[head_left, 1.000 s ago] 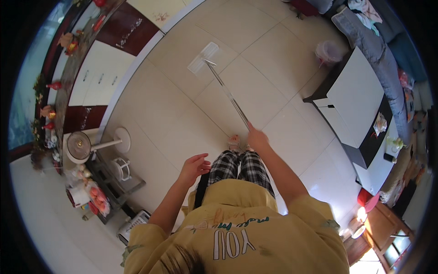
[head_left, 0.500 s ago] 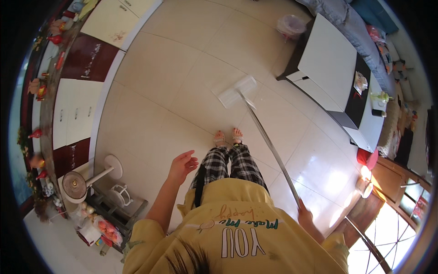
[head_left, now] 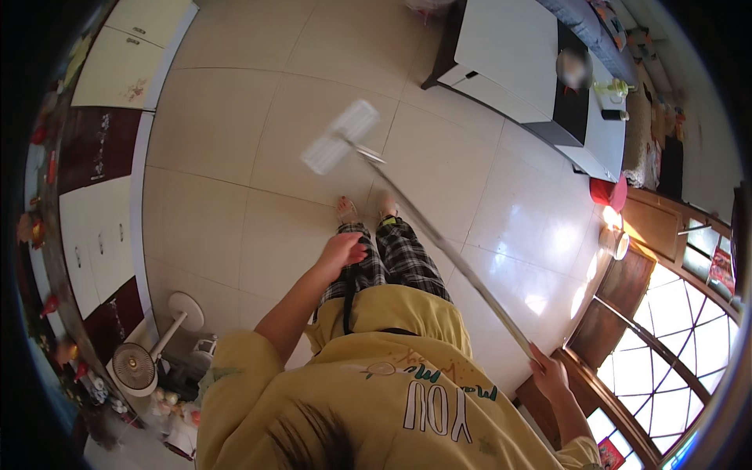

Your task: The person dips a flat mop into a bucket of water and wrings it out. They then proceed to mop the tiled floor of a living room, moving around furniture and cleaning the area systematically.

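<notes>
My right hand (head_left: pixel 546 370) is closed round the upper end of a flat mop's long metal pole (head_left: pixel 458 262). The pole slants from that hand, at the lower right, up to the white rectangular mop head (head_left: pixel 341 137). The head lies tilted on the tiled floor ahead of my feet, slightly to the left. In front of my left thigh hangs my left hand (head_left: pixel 342 249), empty, its fingers loosely bent and a little smeared by motion. Checked trousers and sandalled feet (head_left: pixel 345 208) show below it.
Cream and dark red cabinets (head_left: pixel 102 235) line the left side, with a standing fan (head_left: pixel 135 366) at the lower left. A white and black low table (head_left: pixel 505 59) stands at the upper right. Beyond it are a red container (head_left: pixel 601 190), a pale bucket (head_left: pixel 614 242) and a bright glazed door (head_left: pixel 658 352).
The mop head has shifted left in view and turned more upright. My left hand has come in over my thigh, its fingers more bent. The whole view has swung to the right.
</notes>
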Tool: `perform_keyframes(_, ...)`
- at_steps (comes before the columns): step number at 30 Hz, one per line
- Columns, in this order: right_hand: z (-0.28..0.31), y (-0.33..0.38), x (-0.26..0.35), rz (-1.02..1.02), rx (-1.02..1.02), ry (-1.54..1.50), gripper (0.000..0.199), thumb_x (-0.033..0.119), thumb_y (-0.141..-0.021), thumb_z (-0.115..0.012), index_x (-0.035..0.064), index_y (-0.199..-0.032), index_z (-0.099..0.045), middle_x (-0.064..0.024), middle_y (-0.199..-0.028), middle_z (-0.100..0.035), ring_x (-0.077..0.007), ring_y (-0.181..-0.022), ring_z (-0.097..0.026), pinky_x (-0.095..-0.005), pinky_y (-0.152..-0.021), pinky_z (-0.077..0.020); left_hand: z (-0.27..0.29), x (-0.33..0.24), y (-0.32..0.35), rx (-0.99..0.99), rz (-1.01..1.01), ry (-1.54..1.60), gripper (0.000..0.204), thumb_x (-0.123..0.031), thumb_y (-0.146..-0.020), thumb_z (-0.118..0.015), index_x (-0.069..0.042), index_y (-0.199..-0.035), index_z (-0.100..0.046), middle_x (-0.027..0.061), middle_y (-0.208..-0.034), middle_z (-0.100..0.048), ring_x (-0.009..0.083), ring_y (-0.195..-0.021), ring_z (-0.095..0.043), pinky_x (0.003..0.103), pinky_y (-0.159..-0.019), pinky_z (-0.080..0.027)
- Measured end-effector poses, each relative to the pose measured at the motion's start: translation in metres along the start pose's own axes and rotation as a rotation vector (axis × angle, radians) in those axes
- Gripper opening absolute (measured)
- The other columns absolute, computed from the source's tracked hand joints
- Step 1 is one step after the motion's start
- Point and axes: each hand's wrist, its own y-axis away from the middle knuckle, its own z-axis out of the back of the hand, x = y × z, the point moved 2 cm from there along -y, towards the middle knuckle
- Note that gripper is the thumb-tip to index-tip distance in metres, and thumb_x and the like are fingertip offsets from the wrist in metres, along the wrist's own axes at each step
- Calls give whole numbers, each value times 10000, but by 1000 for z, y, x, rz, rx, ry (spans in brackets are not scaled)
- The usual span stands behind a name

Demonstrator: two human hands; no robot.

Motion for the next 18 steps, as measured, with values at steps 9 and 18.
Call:
perform_keyframes(9,-75,-122,174,715,406,-377,513,181,-762,-425,37,-1215,-236,-175,-810,-505,-274,-746,-506,-347,-655,-406,5,41,-64,-287,-257,457,264,-290,-838,-368,-33,-777,-374,66,-585,-423,190,-499,-477,307,-415,-414)
perform_keyframes(18,-85,-111,112,15,1055,-1269,411,189,-826,-375,83,-1210,-273,-18,-717,-410,-70,-496,-351,-196,-418,-315,14,70,-92,-641,-171,179,154,-167,-820,-341,-22,-768,-350,103,-630,-419,195,-464,-438,318,-374,-404)
